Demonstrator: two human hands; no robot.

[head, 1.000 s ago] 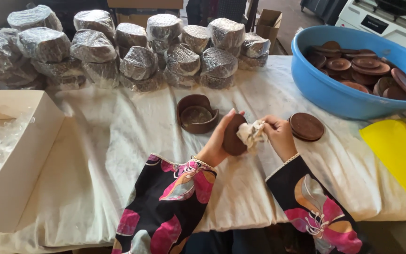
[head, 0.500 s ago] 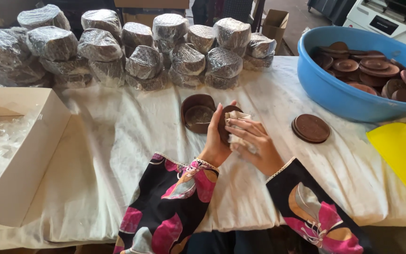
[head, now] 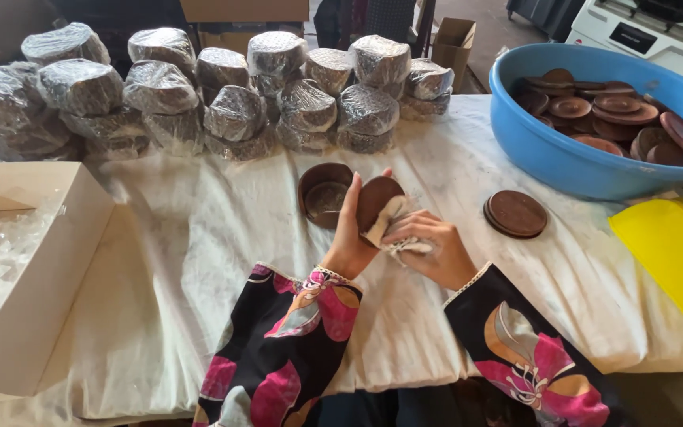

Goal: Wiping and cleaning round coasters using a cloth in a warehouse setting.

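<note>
Table w/ white cloth: wrapped stacks, blue tub.

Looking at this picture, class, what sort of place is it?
Probably a small craft packing workshop: plastic-wrapped bundles stacked along the table, a blue tub of brown discs, and a cardboard box of wrapping.

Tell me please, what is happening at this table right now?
A person holds a round brown disc upright in the left hand and presses a pale cloth against it with the right hand. More brown discs fill the blue tub, and a small stack lies on the white table cover. Plastic-wrapped bundles are piled at the back, and an open cardboard box stands to the left.
</note>
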